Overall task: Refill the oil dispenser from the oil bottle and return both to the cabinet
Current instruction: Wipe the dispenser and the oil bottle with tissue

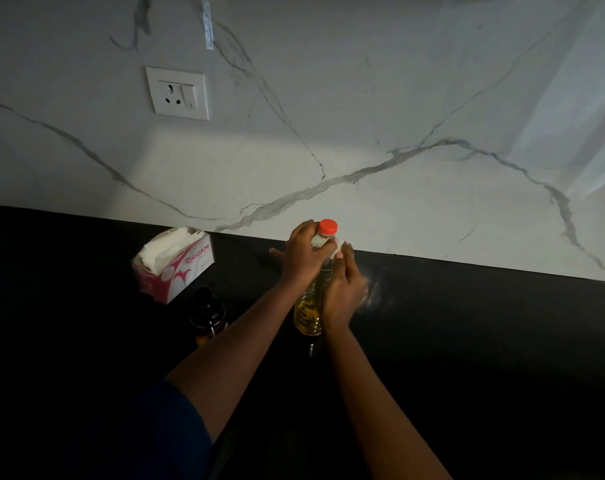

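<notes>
Dark counter (467, 323): one oil bottle (308, 311), two hands (304, 252) (342, 289)

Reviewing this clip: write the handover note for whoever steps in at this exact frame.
The left hand grips the oil bottle just under its red cap; the right hand lies flat against its side.
Bottle stands capped on the black counter.
The oil dispenser stands left of it, near the tissue box.
Whether the refill is done cannot be told.
Left: return both to the cabinet, not in view.
</notes>
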A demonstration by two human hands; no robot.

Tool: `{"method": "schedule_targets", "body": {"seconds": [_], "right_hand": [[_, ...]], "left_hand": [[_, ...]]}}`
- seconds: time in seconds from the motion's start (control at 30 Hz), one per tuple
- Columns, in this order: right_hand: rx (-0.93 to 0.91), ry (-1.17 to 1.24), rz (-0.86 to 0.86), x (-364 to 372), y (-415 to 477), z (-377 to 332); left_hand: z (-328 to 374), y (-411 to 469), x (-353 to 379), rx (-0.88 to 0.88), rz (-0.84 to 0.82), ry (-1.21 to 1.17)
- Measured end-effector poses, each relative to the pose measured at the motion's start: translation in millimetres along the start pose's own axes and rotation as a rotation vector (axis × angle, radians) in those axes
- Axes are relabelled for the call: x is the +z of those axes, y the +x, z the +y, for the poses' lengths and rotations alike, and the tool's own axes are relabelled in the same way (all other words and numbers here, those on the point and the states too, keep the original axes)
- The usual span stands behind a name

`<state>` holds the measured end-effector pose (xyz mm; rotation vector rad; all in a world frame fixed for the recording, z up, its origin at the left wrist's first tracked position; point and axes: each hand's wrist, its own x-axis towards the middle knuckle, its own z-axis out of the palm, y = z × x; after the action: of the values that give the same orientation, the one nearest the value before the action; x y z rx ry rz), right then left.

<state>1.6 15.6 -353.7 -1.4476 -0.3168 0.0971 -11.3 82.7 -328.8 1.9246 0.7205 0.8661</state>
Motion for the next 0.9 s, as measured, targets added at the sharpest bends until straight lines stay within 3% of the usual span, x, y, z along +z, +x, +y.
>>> {"method": "schedule_targets", "body": {"seconds": [0.13,0.23,0.43,0.7,0.9], "right_hand": [[-0.056,-0.019,-0.067,0,23,-6],[0.064,0.053,-0.138,-7,41,1],[0.285,0.107,-0.024,-10,7,54],[0.577,-0.068,0.04,-19,-12,97],[0.437,0.112,0.157,1,-28,62]], "left_hand": [[-3,4,8,-0.011,-0.01,0.034],[-4,3,12,0.0,0.003,0.085],[-7,2,8,0.015,0.048,0.141],[-3,0,10,-0.005,0.025,0.112],[-8,4,12,0.01,0.028,0.01]]}}
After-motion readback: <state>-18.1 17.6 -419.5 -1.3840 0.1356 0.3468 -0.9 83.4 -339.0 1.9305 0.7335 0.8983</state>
